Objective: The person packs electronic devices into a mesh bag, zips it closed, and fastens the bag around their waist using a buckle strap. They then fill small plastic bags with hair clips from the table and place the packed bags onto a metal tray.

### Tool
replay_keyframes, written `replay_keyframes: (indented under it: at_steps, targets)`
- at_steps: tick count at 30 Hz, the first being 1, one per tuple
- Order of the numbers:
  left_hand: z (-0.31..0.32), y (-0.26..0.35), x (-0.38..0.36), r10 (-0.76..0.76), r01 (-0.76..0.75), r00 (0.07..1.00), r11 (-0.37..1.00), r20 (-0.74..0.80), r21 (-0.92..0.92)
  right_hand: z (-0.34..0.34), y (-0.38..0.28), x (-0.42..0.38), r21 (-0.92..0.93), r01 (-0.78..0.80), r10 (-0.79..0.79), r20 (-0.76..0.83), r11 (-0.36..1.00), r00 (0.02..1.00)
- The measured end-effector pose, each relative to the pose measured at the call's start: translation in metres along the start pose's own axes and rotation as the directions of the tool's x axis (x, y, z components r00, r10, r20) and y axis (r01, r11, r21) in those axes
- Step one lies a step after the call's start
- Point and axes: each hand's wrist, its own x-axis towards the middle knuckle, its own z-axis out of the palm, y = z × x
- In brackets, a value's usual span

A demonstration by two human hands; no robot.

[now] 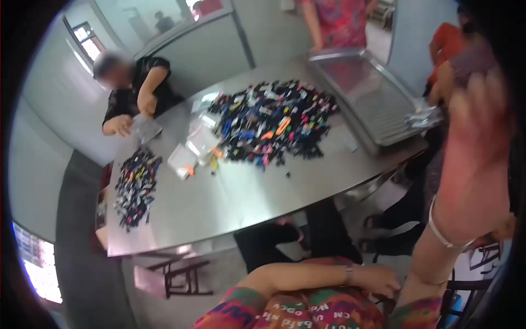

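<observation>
The blurred right hand (479,104) is raised off the worktop's (219,205) right edge, near a tray (359,90); the left hand (377,282) lies off the near edge; whether either grips anything is unclear.

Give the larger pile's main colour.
Larger pile: mostly black, flecked with orange and pink; shows best in the head view.

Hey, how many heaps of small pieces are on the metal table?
2: the larger heap beside the metal tray, and the smaller heap near the picture's left end of the table.
</observation>
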Motion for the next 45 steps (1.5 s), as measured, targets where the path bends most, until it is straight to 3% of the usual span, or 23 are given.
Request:
replay_keyframes:
  at_steps: [1, 2, 3, 5, 6, 7, 8, 9, 10, 11, 13, 15, 18, 20, 21, 23, 27, 30, 34, 37, 39, 42, 45]
  targets:
    - [-0.014, 0.009, -0.016, -0.069, 0.071, 0.997, 0.992, -0.025, 0.101, -0.001, -0.016, 0.010, 0.022, -0.046, 0.045, 0.054, 0.999, 0.997]
    - [-0.026, 0.021, -0.045, -0.139, 0.153, 0.987, 0.970, -0.081, 0.191, 0.010, -0.016, -0.020, -0.452, 0.109, -0.126, -0.008, 0.885, 0.992]
    - [-0.043, 0.034, -0.069, -0.166, 0.204, 0.963, 0.963, -0.214, 0.173, 0.005, -0.026, -0.034, -0.576, 0.110, 0.016, 0.209, 0.810, 0.978]
    - [-0.077, 0.066, -0.123, -0.252, 0.346, 0.850, 0.929, -0.462, 0.130, 0.012, -0.036, -0.073, -0.671, -0.130, 0.329, 0.177, 0.730, 0.928]
    - [-0.088, 0.081, -0.152, -0.248, 0.410, 0.765, 0.900, -0.594, 0.152, 0.006, -0.035, -0.087, -0.751, -0.131, 0.373, 0.162, 0.647, 0.914]
    - [-0.096, 0.091, -0.182, -0.197, 0.466, 0.678, 0.860, -0.708, 0.207, -0.001, -0.025, -0.103, -0.724, -0.267, 0.382, -0.006, 0.636, 0.924]
    - [-0.104, 0.113, -0.232, -0.432, 0.503, 0.320, 0.832, -0.843, -0.235, -0.010, 0.017, -0.120, -0.516, -0.552, 0.445, -0.327, 0.655, 0.834]
    - [-0.107, 0.121, -0.256, -0.233, 0.607, 0.110, 0.785, -0.966, -0.120, -0.010, 0.049, -0.120, -0.470, -0.572, 0.502, -0.279, 0.672, 0.819]
    - [-0.110, 0.122, -0.285, -0.106, 0.701, -0.089, 0.700, -0.990, -0.138, -0.008, 0.083, -0.116, -0.606, -0.498, 0.514, -0.166, 0.620, 0.842]
    - [-0.116, 0.127, -0.306, 0.011, 0.761, -0.201, 0.631, -0.979, -0.149, -0.005, 0.114, -0.114, -0.688, -0.543, 0.617, -0.175, 0.481, 0.767]
    - [-0.124, 0.119, -0.357, 0.136, 0.901, -0.245, 0.397, -0.960, -0.174, -0.030, 0.184, -0.118, -0.938, -0.016, 0.449, 0.151, 0.346, 0.881]
    - [-0.137, 0.110, -0.399, 0.214, 0.944, -0.286, 0.227, -0.934, -0.238, -0.044, 0.233, -0.111, -0.997, 0.029, 0.451, 0.056, 0.066, 0.891]
    - [-0.162, 0.081, -0.453, 0.333, 0.939, -0.337, 0.050, -0.881, -0.341, -0.089, 0.286, -0.116, -0.998, -0.053, 0.552, -0.035, 0.017, 0.833]
    - [-0.183, 0.068, -0.470, 0.335, 0.850, -0.493, -0.012, -0.803, -0.526, -0.094, 0.288, -0.114, -0.997, -0.074, 0.633, -0.070, -0.021, 0.771]
    - [-0.193, 0.065, -0.481, 0.334, 0.847, -0.493, -0.025, -0.803, -0.530, -0.089, 0.281, -0.112, -0.997, -0.078, 0.638, -0.067, -0.010, 0.767]
    - [-0.209, 0.052, -0.492, 0.134, 0.581, -0.806, -0.015, -0.577, -0.814, -0.083, 0.268, -0.111, -0.991, -0.134, 0.626, -0.091, 0.021, 0.774]
    - [-0.217, 0.044, -0.502, 0.155, 0.597, -0.793, 0.007, -0.589, -0.802, -0.084, 0.261, -0.114, -0.983, -0.184, 0.608, -0.138, 0.013, 0.782]
    - [-0.221, 0.055, -0.510, -0.012, 0.464, -0.877, 0.237, -0.480, -0.854, -0.084, 0.262, -0.117, -0.961, -0.267, 0.565, -0.185, 0.066, 0.804]
    - [-0.199, 0.051, -0.538, 0.199, 0.594, -0.803, 0.198, -0.562, -0.780, -0.083, 0.269, -0.120, -0.942, -0.332, 0.524, -0.253, 0.059, 0.813]
    - [-0.184, 0.064, -0.548, 0.257, 0.681, -0.722, 0.105, -0.642, -0.724, -0.080, 0.270, -0.123, -0.918, -0.386, 0.483, -0.299, 0.089, 0.823]
    - [-0.188, 0.085, -0.529, 0.198, 0.647, -0.749, 0.013, -0.632, -0.763, -0.080, 0.271, -0.124, -0.892, -0.435, 0.476, -0.331, 0.123, 0.815]
    - [-0.211, 0.092, -0.513, 0.320, 0.707, -0.626, -0.152, -0.711, -0.690, -0.078, 0.272, -0.128, -0.918, -0.387, 0.450, -0.310, 0.087, 0.837]
    - [-0.251, 0.064, -0.489, 0.166, 0.970, -0.186, -0.128, -0.968, -0.209, -0.073, 0.268, -0.123, -0.930, -0.360, 0.454, -0.289, 0.078, 0.843]
